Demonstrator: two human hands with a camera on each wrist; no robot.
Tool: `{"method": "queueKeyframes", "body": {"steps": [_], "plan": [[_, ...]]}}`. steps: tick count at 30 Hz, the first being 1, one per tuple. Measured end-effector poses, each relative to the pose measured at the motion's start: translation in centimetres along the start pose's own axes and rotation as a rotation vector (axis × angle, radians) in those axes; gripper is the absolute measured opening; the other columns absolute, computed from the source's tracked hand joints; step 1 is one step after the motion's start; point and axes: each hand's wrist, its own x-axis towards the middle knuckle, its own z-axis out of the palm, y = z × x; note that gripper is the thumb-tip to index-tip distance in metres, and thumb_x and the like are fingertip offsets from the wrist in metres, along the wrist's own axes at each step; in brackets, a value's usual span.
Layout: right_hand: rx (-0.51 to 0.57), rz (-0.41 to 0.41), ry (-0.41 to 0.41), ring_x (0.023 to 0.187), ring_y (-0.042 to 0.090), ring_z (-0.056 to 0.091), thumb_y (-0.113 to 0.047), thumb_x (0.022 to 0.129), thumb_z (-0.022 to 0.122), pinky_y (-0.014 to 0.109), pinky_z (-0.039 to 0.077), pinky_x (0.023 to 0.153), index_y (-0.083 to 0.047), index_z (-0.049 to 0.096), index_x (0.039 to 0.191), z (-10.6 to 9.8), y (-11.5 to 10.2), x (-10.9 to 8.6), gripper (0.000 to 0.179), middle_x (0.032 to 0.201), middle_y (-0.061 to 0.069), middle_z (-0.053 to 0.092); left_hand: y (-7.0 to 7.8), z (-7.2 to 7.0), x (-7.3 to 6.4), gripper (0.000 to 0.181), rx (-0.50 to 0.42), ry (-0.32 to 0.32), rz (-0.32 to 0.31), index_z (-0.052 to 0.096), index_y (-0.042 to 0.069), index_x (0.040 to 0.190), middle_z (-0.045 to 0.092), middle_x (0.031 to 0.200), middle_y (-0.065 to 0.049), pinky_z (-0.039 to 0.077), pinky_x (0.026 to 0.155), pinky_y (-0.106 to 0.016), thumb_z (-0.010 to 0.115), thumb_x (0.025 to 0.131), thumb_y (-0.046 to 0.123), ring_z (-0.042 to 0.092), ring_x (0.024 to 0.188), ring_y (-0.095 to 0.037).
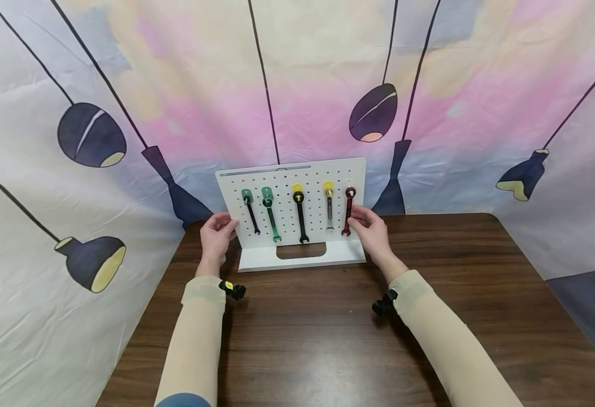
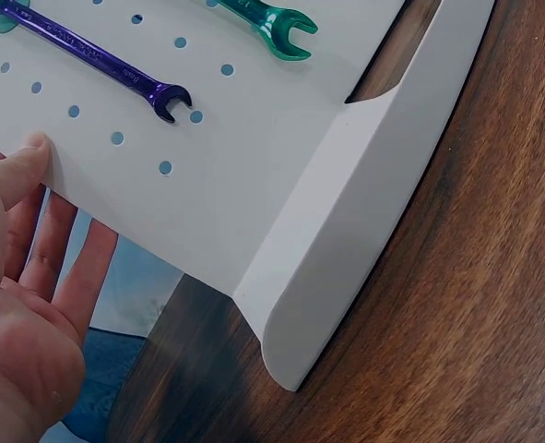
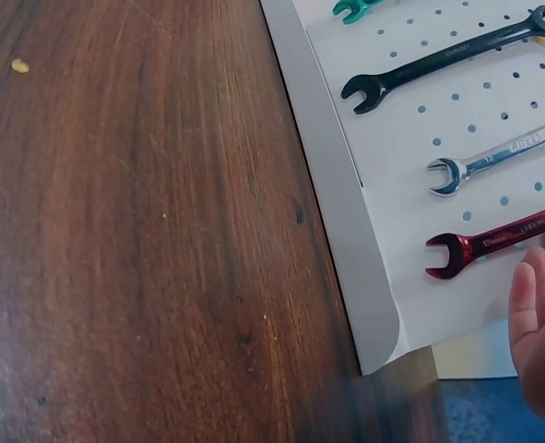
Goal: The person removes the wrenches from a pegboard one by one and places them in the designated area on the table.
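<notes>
Lamp-patterned fabric backdrop [image 1: 317, 56] hangs behind a wood-grain tabletop [image 1: 297, 339]. Between the fingers of left hand [image 1: 216, 237] and right hand [image 1: 375, 234] stands a white pegboard [image 1: 287, 217]. Left thumb and fingers pinch its edge; nearest them hangs a purple combination wrench [image 2: 88, 51], then green wrench [image 1: 272, 217], black wrench [image 1: 301, 217], silver wrench [image 1: 329, 210]. Right fingertips, slightly parted, lie beside the red wrench [image 1: 348, 210]; their grip cannot be told.

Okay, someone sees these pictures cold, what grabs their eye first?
Probably the white perforated board at the back of the brown wood-grain table, with five coloured metal wrenches hanging across it. The left hand grips its left edge, and the right hand is at its right edge beside the red metal wrench. Behind hangs a pastel cloth printed with dark lamps.
</notes>
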Motion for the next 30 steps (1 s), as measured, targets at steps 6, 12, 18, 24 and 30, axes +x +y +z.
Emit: {"method": "queueKeyframes", "body": {"steps": [6, 12, 18, 24, 30], "plan": [[-0.003, 0.031, -0.026, 0.121, 0.03, 0.061, -0.015, 0.106, 0.071, 0.032, 0.05, 0.1, -0.004, 0.062, 0.146, 0.22, 0.1, 0.01, 0.043, 0.137, 0.02, 0.065, 0.12, 0.09, -0.15, 0.018, 0.001, 0.008, 0.002, 0.073, 0.017, 0.112, 0.073, 0.1, 0.003, 0.062, 0.085, -0.032, 0.08, 0.098, 0.008, 0.07, 0.093, -0.012], [0.021, 0.048, -0.033, 0.118, 0.03, 0.061, -0.012, 0.104, 0.072, 0.033, 0.049, 0.099, 0.0, 0.063, 0.143, 0.69, -0.1, -0.16, 0.042, 0.135, 0.022, 0.065, -0.12, 0.08, -0.09, 0.018, -0.022, 0.011, -0.003, 0.074, 0.018, 0.11, 0.073, 0.099, 0.003, 0.062, 0.08, -0.026, 0.08, 0.098, 0.006, 0.07, 0.092, -0.011], [0.038, 0.07, -0.027, 0.119, 0.029, 0.062, -0.012, 0.105, 0.07, 0.031, 0.051, 0.096, 0.0, 0.063, 0.142, 0.82, -0.08, -0.3, 0.039, 0.137, 0.021, 0.065, -0.19, 0.04, -0.09, 0.019, -0.023, 0.009, -0.003, 0.074, 0.014, 0.114, 0.073, 0.101, 0.002, 0.062, 0.082, -0.027, 0.081, 0.097, 0.008, 0.07, 0.093, -0.011], [0.083, 0.064, -0.032, 0.121, 0.031, 0.063, -0.008, 0.106, 0.067, 0.046, 0.054, 0.103, 0.001, 0.058, 0.146, 0.82, 0.17, -0.32, 0.042, 0.139, 0.023, 0.062, -0.18, 0.1, 0.06, 0.019, -0.02, -0.001, 0.005, 0.074, 0.016, 0.113, 0.073, 0.102, 0.002, 0.062, 0.083, -0.028, 0.081, 0.097, 0.009, 0.07, 0.095, -0.013], [0.085, 0.063, -0.042, 0.123, 0.035, 0.062, -0.005, 0.106, 0.065, 0.052, 0.052, 0.106, 0.002, 0.057, 0.146, 0.97, -0.12, -0.66, 0.042, 0.139, 0.025, 0.062, -0.43, -0.04, 0.2, 0.019, -0.012, -0.006, 0.021, 0.073, 0.015, 0.114, 0.072, 0.101, 0.002, 0.062, 0.082, -0.027, 0.082, 0.097, 0.011, 0.07, 0.096, -0.013]]}}
